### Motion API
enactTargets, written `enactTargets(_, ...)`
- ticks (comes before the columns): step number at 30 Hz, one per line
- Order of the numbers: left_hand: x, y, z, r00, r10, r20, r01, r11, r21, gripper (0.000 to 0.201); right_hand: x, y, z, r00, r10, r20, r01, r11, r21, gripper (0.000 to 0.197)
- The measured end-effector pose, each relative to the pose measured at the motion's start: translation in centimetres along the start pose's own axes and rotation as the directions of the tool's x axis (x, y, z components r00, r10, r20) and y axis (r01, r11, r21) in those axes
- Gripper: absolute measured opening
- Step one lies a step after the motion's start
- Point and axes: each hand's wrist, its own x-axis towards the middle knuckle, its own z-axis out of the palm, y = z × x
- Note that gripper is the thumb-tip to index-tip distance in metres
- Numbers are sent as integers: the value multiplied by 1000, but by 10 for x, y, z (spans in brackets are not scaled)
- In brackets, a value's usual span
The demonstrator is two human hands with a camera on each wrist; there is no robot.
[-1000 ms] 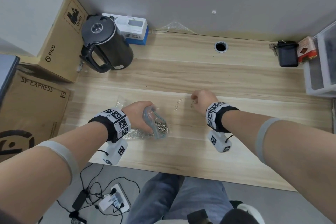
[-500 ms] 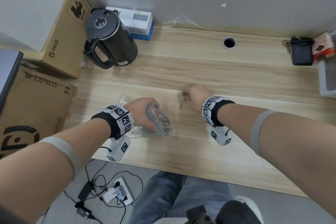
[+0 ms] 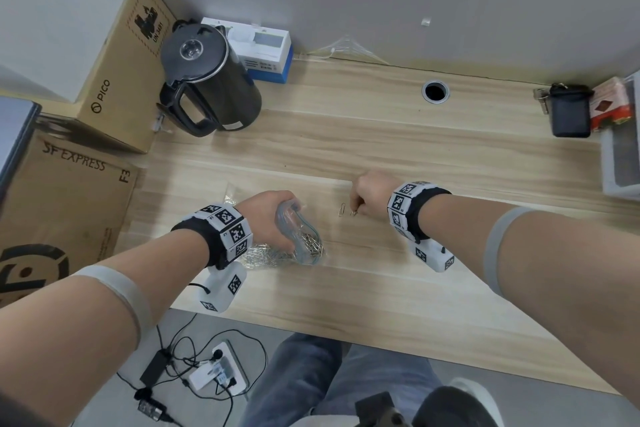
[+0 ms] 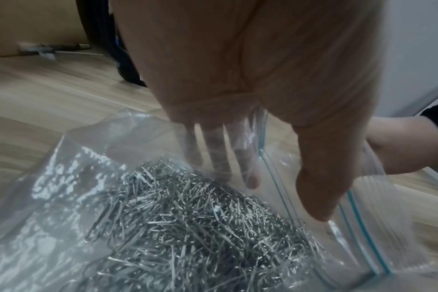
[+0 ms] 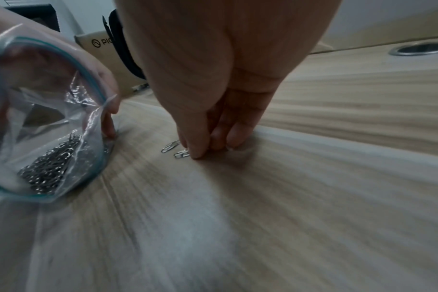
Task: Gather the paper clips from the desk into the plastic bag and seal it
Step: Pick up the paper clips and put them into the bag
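Note:
A clear zip plastic bag (image 3: 304,246) lies on the desk with a heap of silver paper clips (image 4: 188,227) inside. My left hand (image 3: 273,218) holds its mouth open, fingers (image 4: 220,158) inside the bag and thumb (image 4: 318,189) outside on the green zip strip. In the right wrist view the bag (image 5: 38,118) gapes to the left. My right hand (image 3: 367,194) is down on the desk just right of the bag, and its fingertips (image 5: 200,152) pinch one end of a paper clip (image 5: 181,154). A second loose clip (image 5: 170,146) lies beside it.
A black kettle (image 3: 207,80) and a white-and-blue box (image 3: 263,52) stand at the back left. Cardboard boxes (image 3: 69,198) flank the desk's left edge. A cable hole (image 3: 435,91), a black pouch (image 3: 569,114) and a plastic bin (image 3: 620,163) are at the right.
My right hand has moved a little left along the desk towards the bag and now pinches a clip flat on the wood. The left hand still holds the bag open.

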Motion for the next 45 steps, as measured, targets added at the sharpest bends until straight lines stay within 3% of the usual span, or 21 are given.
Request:
enactTargets(4, -1, -1, -1, 1000, -4, 0, 4, 1000, -6, 71, 6, -13, 6, 998, -61, -14, 61, 998, 32, 19)
enactTargets(9, -1, -2, -3, 1000, 3, -3, -3, 1000, 11, 71, 3, -14, 9, 979, -135, -150, 141, 990, 29, 23)
enactTargets(11, 0, -1, -4, 1000, 11, -5, -11, 1000, 26, 68, 4, -12, 7, 979, -156, -128, 157, 988, 3, 33)
enactTargets(14, 1, -1, -4, 1000, 12, -4, -12, 1000, 28, 67, 6, -13, 8, 982, -177, -69, 174, 984, -46, 29)
enactTargets(21, 0, -3, -3, 1000, 2, -2, -2, 1000, 3, 70, 9, -15, 15, 991, -109, -84, 107, 994, -17, 3)
enactTargets(29, 0, -2, -3, 1000, -13, -1, 13, 999, 38, 70, 8, -15, 20, 989, -102, -111, 105, 994, 21, 8)
enactTargets(39, 1, 0, -1, 1000, -13, -11, 13, 999, 48, 65, 8, -13, 25, 990, -84, -114, 77, 995, -62, 14)
enactTargets(45, 0, 1, -1, 1000, -8, -19, 9, 998, 60, 63, 9, -17, 28, 991, -18, -133, 13, 999, -36, 15)
